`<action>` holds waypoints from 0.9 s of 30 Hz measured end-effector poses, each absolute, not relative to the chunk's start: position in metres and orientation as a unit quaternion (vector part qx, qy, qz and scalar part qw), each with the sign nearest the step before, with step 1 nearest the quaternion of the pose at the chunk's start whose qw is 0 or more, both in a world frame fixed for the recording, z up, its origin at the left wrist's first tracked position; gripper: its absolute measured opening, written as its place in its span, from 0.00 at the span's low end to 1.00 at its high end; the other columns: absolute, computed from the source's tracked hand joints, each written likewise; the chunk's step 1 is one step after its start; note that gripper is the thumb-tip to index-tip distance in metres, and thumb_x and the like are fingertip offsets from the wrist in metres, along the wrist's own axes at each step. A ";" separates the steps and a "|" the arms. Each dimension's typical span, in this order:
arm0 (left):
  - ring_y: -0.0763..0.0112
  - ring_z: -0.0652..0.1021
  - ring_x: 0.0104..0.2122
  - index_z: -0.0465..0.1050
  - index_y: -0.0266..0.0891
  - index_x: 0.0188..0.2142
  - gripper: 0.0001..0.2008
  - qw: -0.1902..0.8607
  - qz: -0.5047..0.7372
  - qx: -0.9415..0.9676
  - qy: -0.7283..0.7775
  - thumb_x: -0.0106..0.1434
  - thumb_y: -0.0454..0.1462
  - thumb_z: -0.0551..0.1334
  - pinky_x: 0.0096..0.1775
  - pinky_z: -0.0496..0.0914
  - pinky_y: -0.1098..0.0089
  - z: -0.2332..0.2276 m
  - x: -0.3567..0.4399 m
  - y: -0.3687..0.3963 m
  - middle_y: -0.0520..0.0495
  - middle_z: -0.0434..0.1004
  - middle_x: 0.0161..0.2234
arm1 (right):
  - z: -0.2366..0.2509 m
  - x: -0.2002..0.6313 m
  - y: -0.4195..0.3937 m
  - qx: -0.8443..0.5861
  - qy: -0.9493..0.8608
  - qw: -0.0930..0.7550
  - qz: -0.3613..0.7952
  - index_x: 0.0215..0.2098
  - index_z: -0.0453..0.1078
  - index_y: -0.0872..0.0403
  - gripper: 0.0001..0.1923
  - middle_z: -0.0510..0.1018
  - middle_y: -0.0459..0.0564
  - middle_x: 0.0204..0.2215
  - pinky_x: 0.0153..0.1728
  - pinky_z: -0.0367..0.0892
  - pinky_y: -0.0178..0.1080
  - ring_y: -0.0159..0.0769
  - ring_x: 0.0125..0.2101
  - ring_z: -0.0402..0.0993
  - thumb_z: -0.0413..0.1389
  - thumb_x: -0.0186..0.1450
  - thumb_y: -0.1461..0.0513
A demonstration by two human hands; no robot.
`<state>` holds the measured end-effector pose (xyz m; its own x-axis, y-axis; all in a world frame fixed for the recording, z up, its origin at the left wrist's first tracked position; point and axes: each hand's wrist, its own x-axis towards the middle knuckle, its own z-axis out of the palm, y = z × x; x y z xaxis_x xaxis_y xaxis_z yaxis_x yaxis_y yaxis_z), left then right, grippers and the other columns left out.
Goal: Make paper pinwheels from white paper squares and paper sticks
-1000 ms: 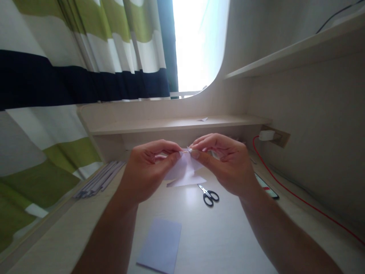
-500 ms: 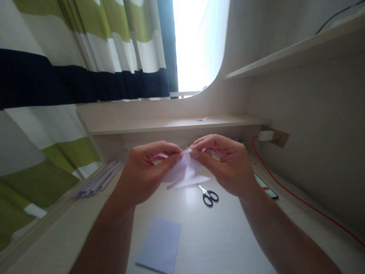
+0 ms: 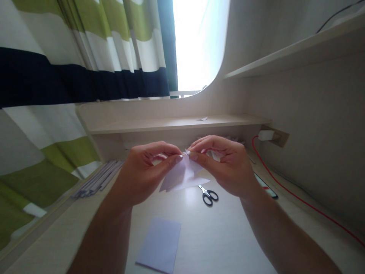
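Thumb and fingers of my left hand (image 3: 152, 167) pinch the top edge of a folded white sheet of paper (image 3: 182, 175). Close beside it, my right hand (image 3: 222, 161) pinches the same edge, where a small pointed corner stands up between the fingertips. The paper hangs above the desk, its lower part spreading into pointed flaps. My fingers hide part of its upper fold. Scissors with black handles (image 3: 209, 196) lie on the desk just below and right of the paper, blades pointing away.
A rectangular stack of pale paper (image 3: 159, 245) lies near the desk's front. Folded paper strips (image 3: 98, 179) are piled at the left. A phone (image 3: 266, 186) and a red cable (image 3: 282, 186) from a white charger (image 3: 266, 135) are on the right. A paper scrap (image 3: 202, 119) rests on the back shelf (image 3: 159, 125).
The lower flaps of the paper have swung slightly, with a pointed corner now showing further out at the lower left. Both hands keep their pinch almost in place.
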<state>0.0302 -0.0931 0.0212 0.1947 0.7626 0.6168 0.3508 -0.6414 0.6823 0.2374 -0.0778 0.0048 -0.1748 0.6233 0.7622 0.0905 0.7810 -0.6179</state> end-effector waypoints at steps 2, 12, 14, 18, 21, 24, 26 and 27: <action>0.70 0.79 0.28 0.86 0.41 0.34 0.03 0.207 0.511 0.751 0.363 0.62 0.37 0.71 0.27 0.70 0.74 0.022 0.029 -0.094 0.48 0.84 0.29 | 0.004 0.239 -0.077 -0.242 -0.731 0.590 0.243 0.36 0.81 0.51 0.01 0.86 0.50 0.37 0.40 0.73 0.43 0.40 0.38 0.81 0.67 0.65 0.62; 0.70 0.78 0.28 0.86 0.42 0.36 0.04 0.233 0.502 0.757 0.348 0.64 0.37 0.70 0.28 0.70 0.73 0.022 0.025 -0.095 0.46 0.84 0.31 | 0.002 0.241 -0.074 -0.210 -0.697 0.590 0.349 0.36 0.83 0.51 0.07 0.85 0.50 0.38 0.34 0.75 0.39 0.37 0.34 0.81 0.71 0.61 0.59; 0.70 0.78 0.28 0.86 0.42 0.36 0.04 0.237 0.499 0.756 0.350 0.64 0.37 0.70 0.28 0.69 0.73 0.021 0.025 -0.095 0.46 0.84 0.31 | 0.002 0.241 -0.075 -0.206 -0.697 0.591 0.351 0.36 0.83 0.51 0.07 0.85 0.50 0.38 0.34 0.75 0.39 0.37 0.35 0.81 0.71 0.61 0.59; 0.73 0.77 0.27 0.85 0.44 0.36 0.03 0.249 0.496 0.758 0.344 0.65 0.37 0.70 0.27 0.68 0.75 0.022 0.024 -0.095 0.49 0.83 0.31 | 0.003 0.241 -0.075 -0.209 -0.702 0.589 0.341 0.36 0.83 0.51 0.06 0.85 0.51 0.38 0.36 0.76 0.40 0.38 0.36 0.81 0.71 0.61 0.59; 0.74 0.76 0.27 0.85 0.44 0.37 0.03 0.256 0.494 0.759 0.340 0.65 0.36 0.70 0.27 0.68 0.76 0.022 0.023 -0.095 0.49 0.83 0.30 | 0.003 0.242 -0.075 -0.208 -0.701 0.591 0.341 0.36 0.83 0.51 0.06 0.85 0.50 0.38 0.35 0.75 0.39 0.38 0.36 0.81 0.71 0.62 0.60; 0.73 0.77 0.28 0.85 0.44 0.37 0.03 0.256 0.496 0.758 0.336 0.64 0.36 0.70 0.28 0.69 0.75 0.023 0.023 -0.096 0.49 0.83 0.31 | 0.003 0.243 -0.075 -0.210 -0.701 0.590 0.341 0.36 0.83 0.51 0.05 0.85 0.50 0.39 0.35 0.74 0.39 0.37 0.35 0.81 0.71 0.62 0.60; 0.73 0.77 0.28 0.85 0.44 0.37 0.03 0.255 0.496 0.759 0.335 0.64 0.37 0.70 0.28 0.68 0.76 0.023 0.023 -0.096 0.49 0.83 0.31 | 0.003 0.243 -0.075 -0.211 -0.704 0.587 0.340 0.37 0.83 0.51 0.05 0.85 0.50 0.39 0.35 0.74 0.39 0.37 0.35 0.81 0.71 0.62 0.60; 0.73 0.77 0.28 0.85 0.44 0.36 0.03 0.255 0.495 0.760 0.335 0.65 0.37 0.70 0.28 0.68 0.76 0.023 0.023 -0.096 0.49 0.83 0.31 | 0.003 0.243 -0.075 -0.211 -0.705 0.585 0.340 0.37 0.83 0.51 0.05 0.85 0.50 0.39 0.35 0.74 0.39 0.37 0.35 0.81 0.71 0.62 0.60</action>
